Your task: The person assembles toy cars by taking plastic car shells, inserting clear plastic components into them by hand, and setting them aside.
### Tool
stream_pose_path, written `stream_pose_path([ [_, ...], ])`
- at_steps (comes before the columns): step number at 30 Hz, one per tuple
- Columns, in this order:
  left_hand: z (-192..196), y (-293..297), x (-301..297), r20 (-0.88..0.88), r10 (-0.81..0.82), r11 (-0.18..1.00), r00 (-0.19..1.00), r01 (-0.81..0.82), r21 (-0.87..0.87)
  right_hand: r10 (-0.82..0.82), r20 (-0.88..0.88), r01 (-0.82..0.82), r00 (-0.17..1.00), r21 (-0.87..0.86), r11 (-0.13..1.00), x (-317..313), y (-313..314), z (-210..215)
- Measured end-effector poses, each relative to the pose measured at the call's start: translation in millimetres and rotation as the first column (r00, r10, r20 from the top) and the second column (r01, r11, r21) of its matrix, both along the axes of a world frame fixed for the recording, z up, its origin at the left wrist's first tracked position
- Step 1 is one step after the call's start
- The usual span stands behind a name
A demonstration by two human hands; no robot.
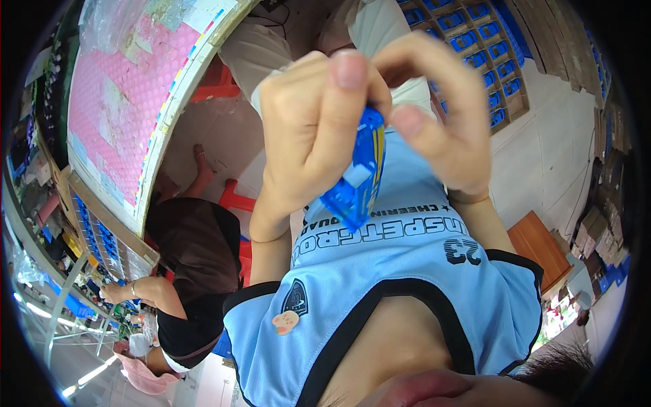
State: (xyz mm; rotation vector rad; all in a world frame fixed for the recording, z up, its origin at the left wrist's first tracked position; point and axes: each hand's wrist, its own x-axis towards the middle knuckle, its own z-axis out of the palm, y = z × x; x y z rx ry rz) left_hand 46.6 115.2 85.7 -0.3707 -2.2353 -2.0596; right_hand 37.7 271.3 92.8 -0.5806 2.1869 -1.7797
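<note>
A blue toy car point(366, 166) with yellow stripes is held in front of my chest, tilted, its lower end pointing down. My left hand point(308, 122) is closed around it, the thumb raised over the top. Part of the car is hidden behind those fingers. Close by on the right is my right hand point(451, 112), somewhat blurred. Its fingers arch towards my left hand, and a gap shows between them and the thumb, with nothing visible in it. The right thumb tip is near the car's upper end; whether it touches cannot be made out.
A cardboard tray point(519, 105) with compartments holds several blue toy cars at the upper right. On the left stands a worktable point(115, 129) covered in pink bubble wrap. Beside it sits another person point(193, 271) in dark clothes, near a red stool point(237, 197). Boxes point(593, 234) are stacked far right.
</note>
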Motion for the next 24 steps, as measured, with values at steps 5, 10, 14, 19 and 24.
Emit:
stream_pose_path([
  [5, 4.9, 2.8, -0.7, 0.125, -0.322, 0.944, 0.938, 0.309, 0.114, -0.125, -0.522, 0.225, 0.844, 0.132, 0.965, -31.1, 15.6, 43.8],
  [10, 6.7, -1.1, 2.8, 0.160, -0.411, 0.904, 0.897, 0.379, 0.196, 0.613, -0.537, -0.244, 0.579, 0.604, 0.759, -59.1, 24.9, 70.5],
  [14, 6.7, -2.9, 2.8, 0.237, -0.495, 0.866, 0.836, 0.454, 0.208, 0.477, -0.406, -0.287, 0.779, 0.445, 0.848, -54.6, 25.6, 65.0],
  [19, 8.1, -1.4, 4.2, 0.262, -0.521, 0.850, 0.812, 0.467, 0.243, 0.569, -0.525, -0.281, 0.633, 0.529, 0.801, -56.3, 23.1, 66.2],
  [24, 7.8, -3.0, 4.2, 0.290, -0.531, 0.846, 0.796, 0.475, 0.244, 0.461, -0.393, -0.325, 0.796, 0.366, 0.872, -52.6, 27.6, 56.2],
])
